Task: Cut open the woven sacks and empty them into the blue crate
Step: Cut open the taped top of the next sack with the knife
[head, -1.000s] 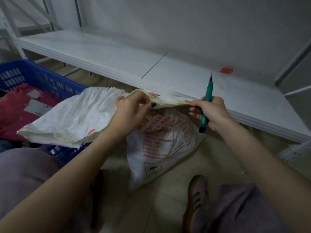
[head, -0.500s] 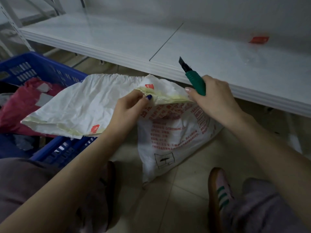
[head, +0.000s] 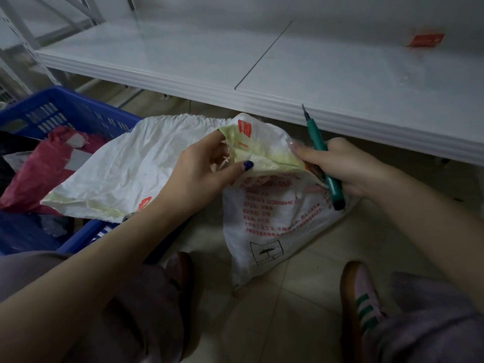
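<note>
Hiding: the crate [head: 78, 100] runs off the left edge, and white sacking covers its near corner. I cannot tell whether that draped sheet is the sack's own flap or a second one.
Crate: on the floor at left, with a red bag [head: 39, 169] inside.
Left hand [head: 201, 171]: pinches the sack's top edge, thumb on top.
Sack [head: 267, 218]: held up between the hands. It is crumpled white weave with a yellowed top edge, and its red-printed face hangs down to the floor [head: 301, 297].
Right hand [head: 348, 169]: curls round the knife [head: 335, 189] and hides its middle. The blade points up and away. A fingertip also nips the sack's edge.
Room: the shelf [head: 288, 74] lip runs just behind the sack top and blade. Bare tiles lie between the sack and the shoe [head: 364, 305].
</note>
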`<state>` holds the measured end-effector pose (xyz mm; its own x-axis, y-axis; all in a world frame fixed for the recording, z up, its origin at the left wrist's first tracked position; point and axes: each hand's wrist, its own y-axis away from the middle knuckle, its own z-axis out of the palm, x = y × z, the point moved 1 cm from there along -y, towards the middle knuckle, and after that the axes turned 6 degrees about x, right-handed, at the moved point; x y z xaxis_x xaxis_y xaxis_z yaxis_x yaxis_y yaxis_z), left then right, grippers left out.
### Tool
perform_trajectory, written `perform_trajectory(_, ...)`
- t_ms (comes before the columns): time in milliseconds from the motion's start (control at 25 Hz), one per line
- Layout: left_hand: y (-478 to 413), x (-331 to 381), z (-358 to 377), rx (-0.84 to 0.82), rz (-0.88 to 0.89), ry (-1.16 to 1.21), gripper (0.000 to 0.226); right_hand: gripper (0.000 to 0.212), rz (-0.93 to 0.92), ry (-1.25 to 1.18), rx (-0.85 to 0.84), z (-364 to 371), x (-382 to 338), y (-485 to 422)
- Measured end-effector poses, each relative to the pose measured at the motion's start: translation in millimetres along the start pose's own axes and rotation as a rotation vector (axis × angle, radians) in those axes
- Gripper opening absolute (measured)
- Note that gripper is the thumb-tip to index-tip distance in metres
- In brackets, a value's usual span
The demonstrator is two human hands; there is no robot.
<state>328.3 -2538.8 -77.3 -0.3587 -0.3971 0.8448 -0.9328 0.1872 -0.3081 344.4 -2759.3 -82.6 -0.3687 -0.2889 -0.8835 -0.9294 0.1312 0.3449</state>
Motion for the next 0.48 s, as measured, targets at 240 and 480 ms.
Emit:
perform_trajectory(240,-0.6,-7.1,13.3,-0.038,-0.028,0.026,0.036,0.035,-0.108,-0.029,0.368,-2.7,3.1,-14.5)
perform_trajectory(480,14.9,-9.4,15.1,0.271,0.074,-0.161,0.033,0.037,-0.135,-0.032,0.397,0.3,5.4,-20.5)
